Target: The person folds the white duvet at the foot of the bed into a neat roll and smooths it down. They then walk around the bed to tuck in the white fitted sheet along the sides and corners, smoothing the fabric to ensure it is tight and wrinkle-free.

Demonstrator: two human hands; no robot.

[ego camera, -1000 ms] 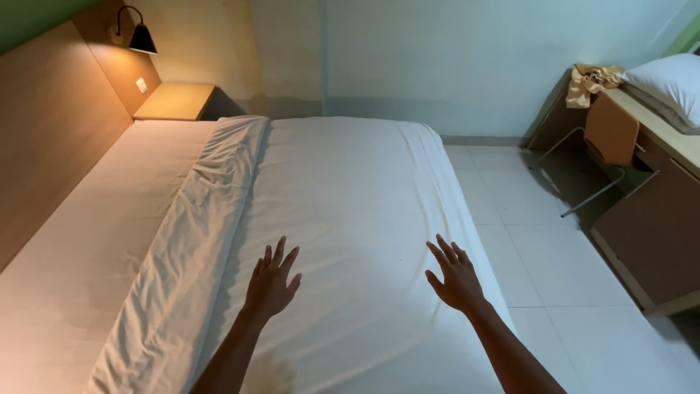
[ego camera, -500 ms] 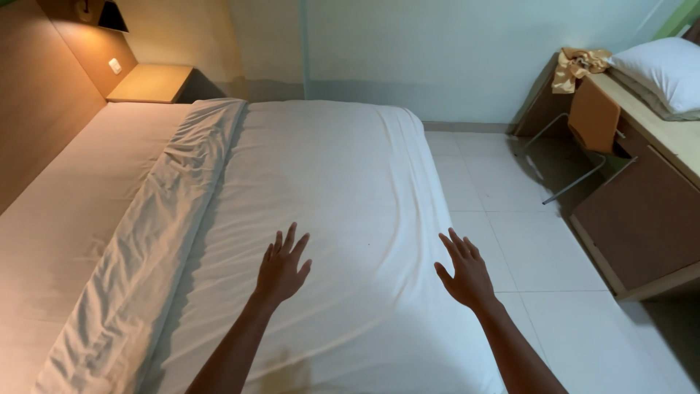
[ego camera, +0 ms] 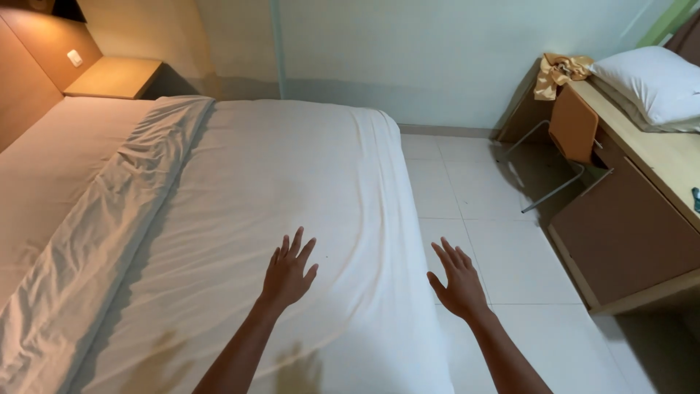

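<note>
Hands come nearest: the left hand spreads wide and empty over the white sheet at lower centre, the right hand equally open past its edge. Smoothing looks underway; flattening the bunched fold at left seems next.

We lose the white-sheeted bed past the frame at 6 and 9 o'clock. Both our forearms are cut off at 6. The white pillow on the wooden desk runs out at 3 o'clock; the desk too. A small dark object at the right edge is too clipped to identify. Whether the left hand touches the sheet is unclear.
</note>
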